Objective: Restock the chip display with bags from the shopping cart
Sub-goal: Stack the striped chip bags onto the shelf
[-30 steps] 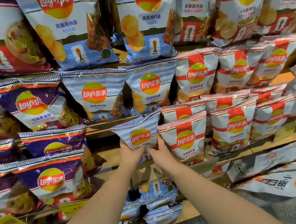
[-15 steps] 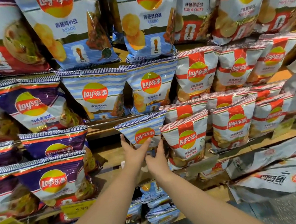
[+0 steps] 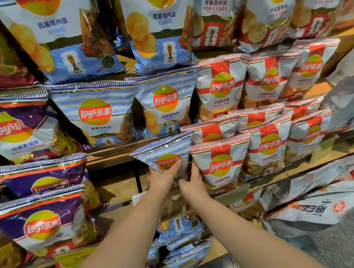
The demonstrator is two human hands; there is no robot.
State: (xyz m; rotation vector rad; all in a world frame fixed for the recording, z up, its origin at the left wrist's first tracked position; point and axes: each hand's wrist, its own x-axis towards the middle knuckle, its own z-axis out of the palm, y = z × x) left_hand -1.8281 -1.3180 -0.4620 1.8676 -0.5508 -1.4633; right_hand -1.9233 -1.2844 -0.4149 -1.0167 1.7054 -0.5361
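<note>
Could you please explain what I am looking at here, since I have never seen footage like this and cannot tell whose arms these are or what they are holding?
There is no machine here. A person wears a wide-angle camera on the head, looking forward and down, so the two bare arms reaching in from the bottom are that person's own. The wide lens bends the edges of the picture.

In front is a shop display of chip bags on wooden shelves: purple bags to the left, blue striped ones in the middle, red and white ones to the right.

The left hand and the right hand hold one small blue striped bag from below, tilted, at the open spot on the shelf beside the red and white bags. The left thumb lies over its front. The shopping cart is not in view.
</note>
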